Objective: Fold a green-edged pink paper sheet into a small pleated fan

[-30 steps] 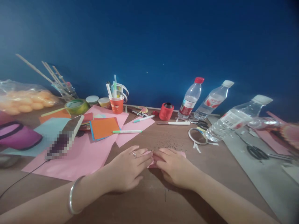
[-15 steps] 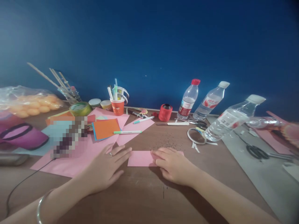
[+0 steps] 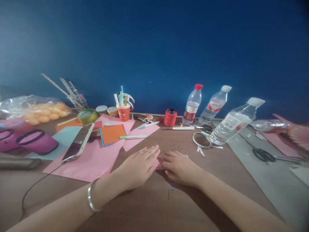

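On my side of the red spool [image 3: 170,117], the small pink paper [image 3: 158,164] lies on the desk [image 3: 149,209]. I keep the right hand [image 3: 181,168] over it, seemingly as anchor, its pinch impossible to tell; the left hand [image 3: 140,167] has released, outstretched fingers, apparently for flattening.

Craft workspace: orange paper [image 3: 112,133], markers [image 3: 133,137], scissors [image 3: 265,156], tape [image 3: 89,119].
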The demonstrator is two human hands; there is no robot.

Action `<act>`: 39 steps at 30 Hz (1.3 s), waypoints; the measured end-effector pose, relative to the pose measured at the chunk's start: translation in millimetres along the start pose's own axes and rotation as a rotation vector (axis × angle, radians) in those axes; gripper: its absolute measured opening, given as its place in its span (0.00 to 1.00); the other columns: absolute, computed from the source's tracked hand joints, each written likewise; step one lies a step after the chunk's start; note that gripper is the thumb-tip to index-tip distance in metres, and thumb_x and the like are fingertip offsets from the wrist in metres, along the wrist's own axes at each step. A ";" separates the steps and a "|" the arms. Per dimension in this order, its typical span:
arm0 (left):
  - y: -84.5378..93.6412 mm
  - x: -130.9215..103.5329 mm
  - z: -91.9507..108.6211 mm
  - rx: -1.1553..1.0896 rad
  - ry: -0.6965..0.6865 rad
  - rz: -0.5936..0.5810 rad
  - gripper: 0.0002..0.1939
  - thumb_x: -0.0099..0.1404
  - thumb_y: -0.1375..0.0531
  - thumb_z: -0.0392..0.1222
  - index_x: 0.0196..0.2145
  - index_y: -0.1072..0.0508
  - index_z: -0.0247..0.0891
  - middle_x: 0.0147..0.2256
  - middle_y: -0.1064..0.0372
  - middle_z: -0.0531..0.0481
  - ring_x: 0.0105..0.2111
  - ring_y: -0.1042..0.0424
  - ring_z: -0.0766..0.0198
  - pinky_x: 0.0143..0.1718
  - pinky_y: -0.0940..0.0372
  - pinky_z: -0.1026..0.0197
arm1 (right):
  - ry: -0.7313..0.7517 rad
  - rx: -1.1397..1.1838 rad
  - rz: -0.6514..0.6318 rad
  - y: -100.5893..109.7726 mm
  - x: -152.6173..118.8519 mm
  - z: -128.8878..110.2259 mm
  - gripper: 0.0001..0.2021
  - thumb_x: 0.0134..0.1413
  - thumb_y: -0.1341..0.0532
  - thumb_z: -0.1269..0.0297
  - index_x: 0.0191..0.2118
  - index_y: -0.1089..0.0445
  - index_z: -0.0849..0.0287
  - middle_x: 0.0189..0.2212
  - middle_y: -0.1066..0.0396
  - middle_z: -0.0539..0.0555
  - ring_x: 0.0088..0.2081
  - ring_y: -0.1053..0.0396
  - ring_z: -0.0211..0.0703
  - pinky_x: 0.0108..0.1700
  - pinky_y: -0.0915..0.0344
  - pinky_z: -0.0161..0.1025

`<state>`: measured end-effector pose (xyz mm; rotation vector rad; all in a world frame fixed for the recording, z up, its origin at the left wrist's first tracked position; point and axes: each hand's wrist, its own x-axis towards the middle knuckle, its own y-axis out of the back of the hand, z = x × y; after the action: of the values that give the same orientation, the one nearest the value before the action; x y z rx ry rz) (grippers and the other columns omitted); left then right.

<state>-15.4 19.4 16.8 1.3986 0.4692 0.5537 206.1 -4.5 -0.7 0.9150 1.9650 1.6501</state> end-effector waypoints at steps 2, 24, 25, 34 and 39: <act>-13.8 9.5 5.2 -0.038 -0.019 -0.028 0.29 0.69 0.56 0.45 0.63 0.56 0.32 0.64 0.60 0.41 0.63 0.56 0.57 0.61 0.54 0.53 | 0.010 0.002 -0.025 0.8 -1.5 4.7 0.09 0.58 0.45 0.65 0.43 0.30 0.55 0.45 0.31 0.54 0.48 0.38 0.44 0.49 0.44 0.42; -31.0 10.7 -1.9 -0.045 -0.061 -0.156 0.36 0.67 0.53 0.54 0.64 0.65 0.36 0.65 0.71 0.42 0.64 0.68 0.54 0.63 0.61 0.47 | -0.058 0.017 -0.123 14.6 -56.5 59.0 0.33 0.57 0.50 0.42 0.63 0.50 0.52 0.61 0.47 0.53 0.65 0.61 0.52 0.62 0.71 0.58; -30.8 10.6 -1.7 -0.046 -0.059 -0.160 0.36 0.67 0.53 0.54 0.64 0.65 0.36 0.65 0.72 0.42 0.64 0.68 0.54 0.63 0.61 0.47 | -0.073 -0.002 -0.109 13.8 -59.0 60.1 0.32 0.57 0.50 0.42 0.63 0.50 0.52 0.61 0.47 0.53 0.65 0.62 0.52 0.62 0.71 0.59; -30.7 10.6 -1.3 -0.048 -0.064 -0.128 0.37 0.66 0.53 0.55 0.64 0.64 0.37 0.65 0.70 0.42 0.64 0.66 0.54 0.62 0.60 0.47 | -0.144 -0.144 -0.012 8.9 -77.9 64.8 0.31 0.56 0.49 0.43 0.61 0.44 0.55 0.60 0.44 0.54 0.64 0.59 0.54 0.62 0.65 0.58; -28.5 10.6 0.0 -0.082 -0.048 -0.110 0.35 0.66 0.52 0.54 0.64 0.60 0.37 0.65 0.66 0.42 0.64 0.63 0.54 0.62 0.59 0.48 | -0.236 -0.159 0.190 6.8 -77.0 59.6 0.19 0.60 0.48 0.57 0.52 0.32 0.60 0.53 0.34 0.59 0.59 0.46 0.54 0.59 0.53 0.56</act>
<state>-4.6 23.6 -11.4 1.2972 0.4763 0.4444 302.0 -16.9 -14.1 1.2043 1.6085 1.6841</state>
